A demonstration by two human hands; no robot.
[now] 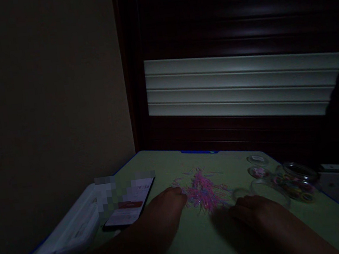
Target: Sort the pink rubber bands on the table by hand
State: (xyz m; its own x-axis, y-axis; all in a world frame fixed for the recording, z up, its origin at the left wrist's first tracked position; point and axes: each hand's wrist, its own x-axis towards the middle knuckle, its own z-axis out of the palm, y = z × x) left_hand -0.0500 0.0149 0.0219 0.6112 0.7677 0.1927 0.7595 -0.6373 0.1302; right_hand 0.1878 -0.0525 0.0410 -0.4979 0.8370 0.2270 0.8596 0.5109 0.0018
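A loose tangle of thin pink and white elastic bands (203, 193) lies in the middle of the pale green table (159, 166). My left hand (159, 216) reaches in from the lower left, its bunched fingertips touching the tangle's left edge. Whether they pinch any bands is hard to tell in the dim light. My right hand (253, 216) rests just below and right of the tangle, fingers curved and nothing visible in them. Nearest to it is a clear ring (240, 194). Beyond that, a glass jar of coloured bands (298, 185) lies tilted near the right edge.
Two small round clear containers (257, 165) stand at the back right of the table. A phone with a lit screen (128, 205) lies on the left beside a white case (70, 227). A wall rises on the left, and a dark roller shutter (239, 84) stands behind.
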